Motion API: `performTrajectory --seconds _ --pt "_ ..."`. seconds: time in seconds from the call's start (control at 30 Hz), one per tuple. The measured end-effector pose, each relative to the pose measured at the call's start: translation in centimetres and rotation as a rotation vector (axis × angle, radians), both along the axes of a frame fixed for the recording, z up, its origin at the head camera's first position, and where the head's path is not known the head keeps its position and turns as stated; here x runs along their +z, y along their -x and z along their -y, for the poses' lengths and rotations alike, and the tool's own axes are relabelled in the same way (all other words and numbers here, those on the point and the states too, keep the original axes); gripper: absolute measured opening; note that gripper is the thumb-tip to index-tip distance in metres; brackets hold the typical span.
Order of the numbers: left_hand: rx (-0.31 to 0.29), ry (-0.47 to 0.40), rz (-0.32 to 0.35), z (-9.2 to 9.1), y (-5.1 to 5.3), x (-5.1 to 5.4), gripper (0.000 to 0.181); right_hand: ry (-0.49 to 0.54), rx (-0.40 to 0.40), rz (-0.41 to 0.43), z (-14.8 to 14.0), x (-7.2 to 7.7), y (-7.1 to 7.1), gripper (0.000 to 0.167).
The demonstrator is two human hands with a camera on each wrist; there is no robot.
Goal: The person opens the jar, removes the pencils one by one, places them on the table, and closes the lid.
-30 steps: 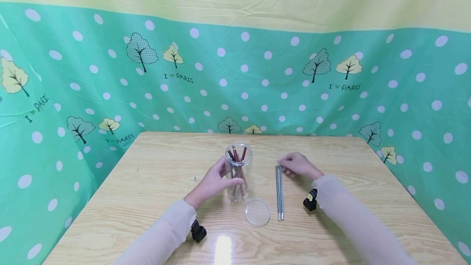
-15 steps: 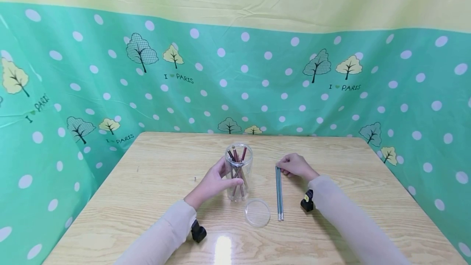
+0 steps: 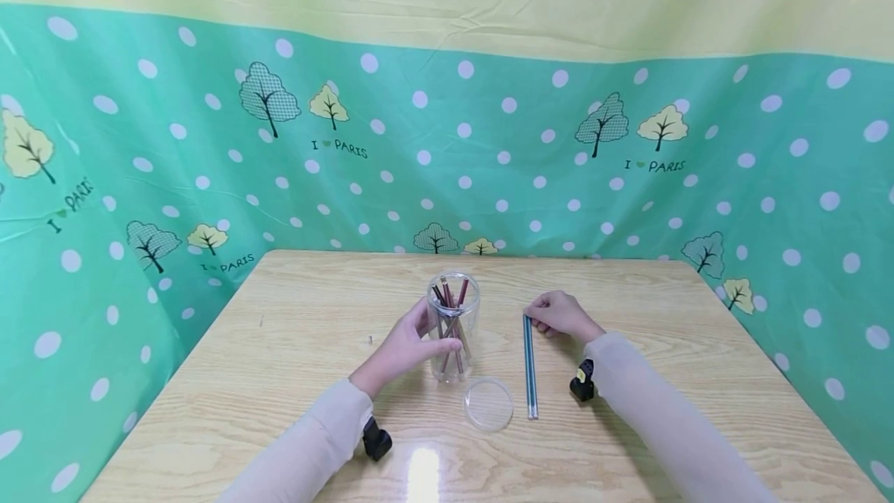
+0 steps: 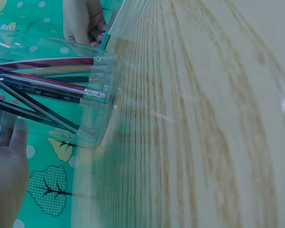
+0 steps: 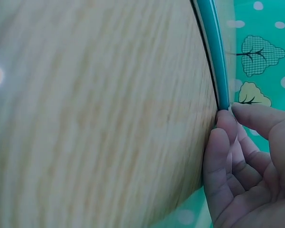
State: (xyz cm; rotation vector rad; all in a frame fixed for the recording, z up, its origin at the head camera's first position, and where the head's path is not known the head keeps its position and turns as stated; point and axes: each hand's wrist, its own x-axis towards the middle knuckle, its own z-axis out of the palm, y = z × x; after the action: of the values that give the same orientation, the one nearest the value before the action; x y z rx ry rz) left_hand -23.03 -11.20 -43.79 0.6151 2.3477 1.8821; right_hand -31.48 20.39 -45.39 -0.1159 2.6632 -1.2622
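Observation:
My left hand [image 3: 405, 349] is wrapped around the side of an upright clear jar [image 3: 472, 326] with several dark red, black and grey pencils [image 3: 452, 324] leaning inside. In the left wrist view, the fingers of the left hand [image 4: 7, 173] lie against the jar's wall. To the right, my right hand [image 3: 566, 316] pinches the far end of two blue-green pencils [image 3: 530, 367] lying side by side on the table. The right wrist view has the thumb and fingers of the right hand [image 5: 254, 164] at the tip of a teal pencil [image 5: 216, 57].
A round clear lid [image 3: 488, 404] lies flat between the jar and the pencil pair. One tiny object [image 3: 370, 340] sits on the wooden table [image 3: 293, 379] left of the left hand. Green dotted cloth [image 3: 489, 200] hangs behind and beside the table.
The right hand has shifted slightly left, and the far ends of the two pencils have come closer together. The left hand and jar have stayed put.

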Motion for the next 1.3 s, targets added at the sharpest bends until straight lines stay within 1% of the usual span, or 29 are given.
performTrajectory --seconds 0.2,0.33,0.57,0.77,0.93,1.0,1.17,1.3 --pt "-0.009 0.004 -0.002 0.0 0.0 0.0 0.085 0.020 0.012 0.011 -0.3 0.1 0.1 0.021" --pt "-0.010 0.003 0.002 0.0 0.0 0.1 0.086 0.033 0.028 0.000 -0.5 0.8 -0.1 0.022" --pt "-0.011 -0.002 -0.004 0.0 0.0 0.0 0.086 -0.037 0.075 -0.106 -0.2 3.1 -0.7 0.025" --pt "0.005 0.007 0.001 -0.1 0.0 0.0 0.086 -0.058 0.098 -0.143 0.4 4.7 -1.1 0.023" --pt "0.004 0.007 0.003 -0.1 0.0 0.0 0.086 -0.078 0.132 -0.225 0.9 6.0 -1.6 0.021" --pt "0.003 0.004 0.000 0.0 0.0 0.0 0.085 -0.098 0.148 -0.279 1.1 6.8 -1.8 0.022" --pt "-0.011 -0.005 -0.002 0.0 0.1 0.0 0.086 -0.139 0.175 -0.365 1.8 9.0 -2.6 0.023" --pt "-0.016 -0.005 0.006 0.1 0.1 0.2 0.086 -0.119 0.208 -0.414 2.4 10.5 -3.4 0.020"
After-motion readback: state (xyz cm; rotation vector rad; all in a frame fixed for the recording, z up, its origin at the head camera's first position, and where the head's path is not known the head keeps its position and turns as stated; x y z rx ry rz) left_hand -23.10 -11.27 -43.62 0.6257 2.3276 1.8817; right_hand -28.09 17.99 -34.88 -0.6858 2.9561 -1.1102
